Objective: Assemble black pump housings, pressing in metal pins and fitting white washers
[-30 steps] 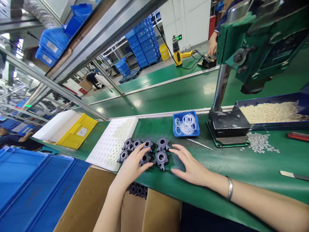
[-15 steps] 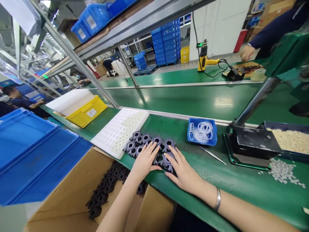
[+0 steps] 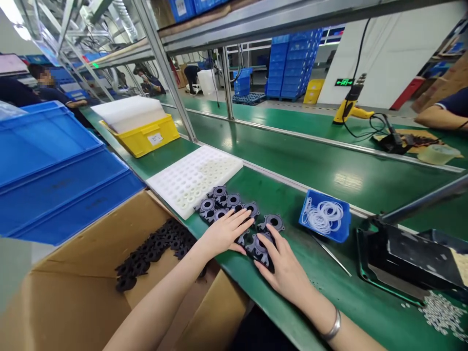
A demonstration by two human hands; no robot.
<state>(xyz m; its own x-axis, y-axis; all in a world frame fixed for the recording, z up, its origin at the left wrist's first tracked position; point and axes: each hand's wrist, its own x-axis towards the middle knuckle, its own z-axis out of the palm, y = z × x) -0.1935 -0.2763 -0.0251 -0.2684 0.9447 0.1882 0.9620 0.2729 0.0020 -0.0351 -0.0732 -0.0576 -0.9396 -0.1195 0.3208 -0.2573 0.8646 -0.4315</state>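
Several black housings with round centre openings [image 3: 233, 200] stand in close rows on the green bench, beside a white foam tray [image 3: 171, 178] that carries pale rings. Over the front row my left hand [image 3: 223, 234] lies flat, fingers stretched and together, its thumb low at the front edge. My right hand [image 3: 285, 268] is curled around the front right housing [image 3: 260, 243], thumb at its near side and fingertips on top. Just behind that hand is another housing [image 3: 274, 222], with a narrow gap to its left neighbour. Both palms hide parts of the row.
An open cardboard box [image 3: 80, 263] with more black housings sits below the bench edge. A blue bin of white rings [image 3: 325, 217], tweezers [image 3: 332, 256] and a black fixture [image 3: 405, 258] lie to the right. Blue crates [image 3: 54, 165] and a yellow bin [image 3: 146, 139] stand left.
The view has swung, shifting the scene. The two right housings sit slightly further from the rest of the row, with my right hand on them. My left hand stays on the row.
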